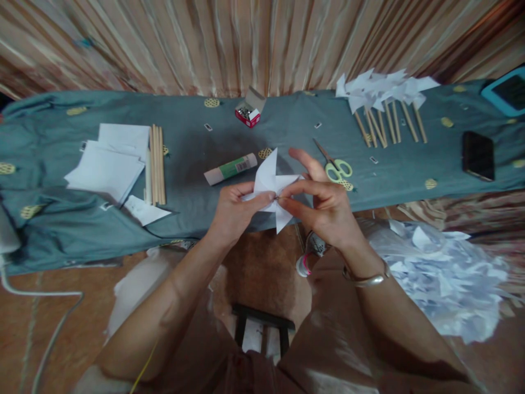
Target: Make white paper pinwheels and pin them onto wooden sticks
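A white paper pinwheel point(267, 179) is held over the table's front edge, its folded blades pointing several ways. My left hand point(233, 210) grips it from the left, with the thumb pressed near its centre. My right hand point(326, 205) pinches a small pin-like piece point(277, 198) at the middle of the pinwheel between thumb and index finger; its other fingers are raised. The exact shape of that piece is too small to make out. Just behind the hands lies a glue stick point(230, 168) with a green label. Scissors point(337, 167) with light green handles rest beside my right hand.
Paper sheets point(109, 169) and wooden sticks point(158, 164) lie at left on the cloth-covered table point(188, 120). A red box of pins point(248, 115) stands at the back. Finished pinwheels point(377, 93), a phone point(478, 155) and a blue-framed device point(508, 90) are at right. A bag of paper pieces point(447, 279) sits below.
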The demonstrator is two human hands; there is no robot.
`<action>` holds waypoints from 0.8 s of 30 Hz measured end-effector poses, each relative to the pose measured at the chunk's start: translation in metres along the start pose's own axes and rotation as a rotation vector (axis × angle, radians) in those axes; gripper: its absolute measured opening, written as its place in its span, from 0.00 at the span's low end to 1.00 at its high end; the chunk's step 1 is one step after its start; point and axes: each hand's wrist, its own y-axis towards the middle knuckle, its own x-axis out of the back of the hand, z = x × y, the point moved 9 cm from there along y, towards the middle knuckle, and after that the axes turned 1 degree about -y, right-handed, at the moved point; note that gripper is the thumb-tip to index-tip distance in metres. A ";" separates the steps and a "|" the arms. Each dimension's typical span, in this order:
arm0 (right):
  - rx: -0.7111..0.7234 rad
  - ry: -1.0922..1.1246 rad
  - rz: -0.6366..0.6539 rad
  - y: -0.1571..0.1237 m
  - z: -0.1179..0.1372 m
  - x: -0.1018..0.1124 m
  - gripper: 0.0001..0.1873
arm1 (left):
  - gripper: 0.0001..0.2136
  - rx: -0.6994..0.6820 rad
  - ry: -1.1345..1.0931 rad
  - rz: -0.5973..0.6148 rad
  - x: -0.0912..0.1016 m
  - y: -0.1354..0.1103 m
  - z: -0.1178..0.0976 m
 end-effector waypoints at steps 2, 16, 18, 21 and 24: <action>-0.008 0.022 -0.005 0.000 -0.001 0.000 0.04 | 0.09 -0.004 -0.019 0.007 -0.001 0.000 0.000; -0.041 0.097 -0.028 0.000 -0.006 0.000 0.03 | 0.16 0.016 0.002 0.052 -0.005 0.000 -0.001; -0.049 0.109 -0.036 0.000 -0.007 0.000 0.02 | 0.16 0.016 0.004 0.044 -0.005 0.000 -0.001; -0.075 0.125 -0.048 -0.001 -0.008 -0.001 0.01 | 0.16 0.027 0.001 0.027 -0.004 0.001 -0.001; -0.091 0.124 -0.062 -0.002 -0.006 -0.001 0.01 | 0.17 0.041 -0.007 0.010 -0.003 0.000 0.001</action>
